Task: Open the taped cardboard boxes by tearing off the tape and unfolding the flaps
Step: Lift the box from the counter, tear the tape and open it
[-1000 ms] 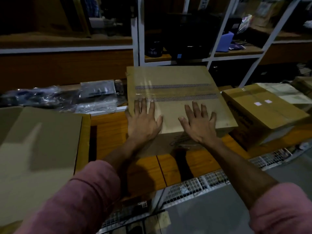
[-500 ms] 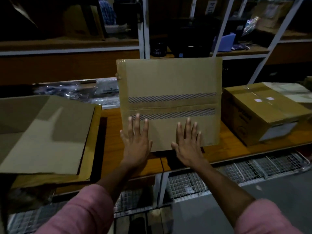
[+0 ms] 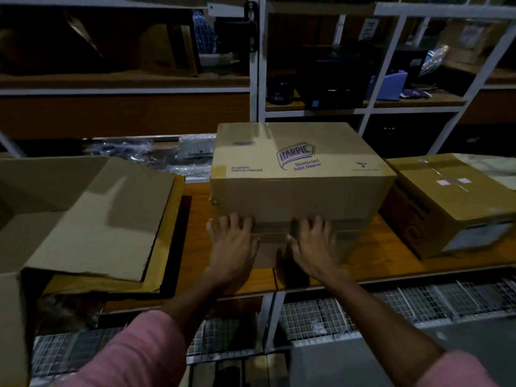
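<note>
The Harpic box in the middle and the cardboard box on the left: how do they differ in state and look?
The Harpic box is shut, while the left cardboard box has its flaps unfolded. The Harpic box carries purple print on its top face; the left box shows plain brown flaps. The left hand and right hand rest on the Harpic box's near side; no hand touches the left box. Both are brown cardboard and stand on the wooden shelf.

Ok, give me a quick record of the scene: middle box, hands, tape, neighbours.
middle box: Harpic box on the wooden shelf, printed side up
tape: on the near face, under the fingers
left hand: pressed on the near face
right hand: pressed beside it
left neighbour: opened box, flaps unfolded
right neighbour: taped box, closed
</note>
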### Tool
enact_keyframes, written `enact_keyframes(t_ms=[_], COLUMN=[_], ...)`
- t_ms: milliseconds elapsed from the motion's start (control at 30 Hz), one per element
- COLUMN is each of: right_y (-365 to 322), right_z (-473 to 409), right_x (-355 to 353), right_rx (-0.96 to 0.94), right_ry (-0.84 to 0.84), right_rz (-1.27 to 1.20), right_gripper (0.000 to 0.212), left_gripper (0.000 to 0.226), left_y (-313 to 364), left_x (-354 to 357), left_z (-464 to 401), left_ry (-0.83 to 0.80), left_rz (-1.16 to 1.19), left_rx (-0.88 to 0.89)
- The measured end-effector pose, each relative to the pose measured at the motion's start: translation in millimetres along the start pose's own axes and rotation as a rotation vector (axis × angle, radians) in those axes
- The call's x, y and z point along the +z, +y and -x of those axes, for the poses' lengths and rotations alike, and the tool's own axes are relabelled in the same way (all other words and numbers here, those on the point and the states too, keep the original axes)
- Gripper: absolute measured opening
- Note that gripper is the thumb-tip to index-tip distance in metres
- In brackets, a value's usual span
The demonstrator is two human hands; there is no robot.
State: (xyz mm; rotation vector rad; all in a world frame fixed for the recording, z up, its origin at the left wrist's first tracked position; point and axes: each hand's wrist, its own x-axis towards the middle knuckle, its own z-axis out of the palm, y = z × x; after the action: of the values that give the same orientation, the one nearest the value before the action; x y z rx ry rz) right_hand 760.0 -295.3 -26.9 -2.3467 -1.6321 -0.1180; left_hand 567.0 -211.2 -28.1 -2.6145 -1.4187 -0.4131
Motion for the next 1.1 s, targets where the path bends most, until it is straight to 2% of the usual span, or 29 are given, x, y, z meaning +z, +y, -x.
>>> enact_keyframes(t_ms=[67, 200, 300, 367, 467, 533, 667, 767, 933, 1100], right_y=[-4, -7, -6, -1, 14, 21, 21, 23, 29, 31], right_z=[-5, -29, -61, -82, -106, -115, -129, -145, -141, -82], right_x=[-14, -59, -99, -115, -116, -112, -116, -117, -111, -113], right_rx=[-0.018, -0.080, -0.104, -0.090, -0.063, -0.057, -0.028, 0.055, 0.043, 0.061], right_ry=[0.141, 0.549, 0.602, 0.455, 0.130, 0.035, 0.080, 0.134, 0.070, 0.156], right_rz=[-0.038, -0.157, -0.146, -0.091, -0.052, -0.021, 0.056, 0.115, 0.040, 0.038], right_gripper=[0.043, 0.036, 0.042, 0.051, 0.056, 0.056, 0.045, 0.041, 0.058, 0.077], left_gripper=[0.036, 0.036, 0.034, 0.043, 0.052, 0.051, 0.059, 0.064, 0.064, 0.071], left_y=[4, 12, 19, 22, 17, 9, -9, -9, -4, 8], left_x=[-11, -49, -88, -109, -123, -123, -102, -88, -92, -104], left_z=[-4, -29, -67, -90, -123, -146, -167, -161, -145, -92], left_ry=[0.096, 0.472, 0.599, 0.509, 0.270, 0.170, 0.001, -0.037, -0.004, 0.047], left_rz=[0.005, 0.046, 0.121, 0.132, 0.130, 0.173, 0.209, 0.107, 0.110, 0.142], left_rx=[0.013, 0.225, 0.332, 0.312, 0.224, 0.153, -0.050, -0.070, -0.046, 0.025])
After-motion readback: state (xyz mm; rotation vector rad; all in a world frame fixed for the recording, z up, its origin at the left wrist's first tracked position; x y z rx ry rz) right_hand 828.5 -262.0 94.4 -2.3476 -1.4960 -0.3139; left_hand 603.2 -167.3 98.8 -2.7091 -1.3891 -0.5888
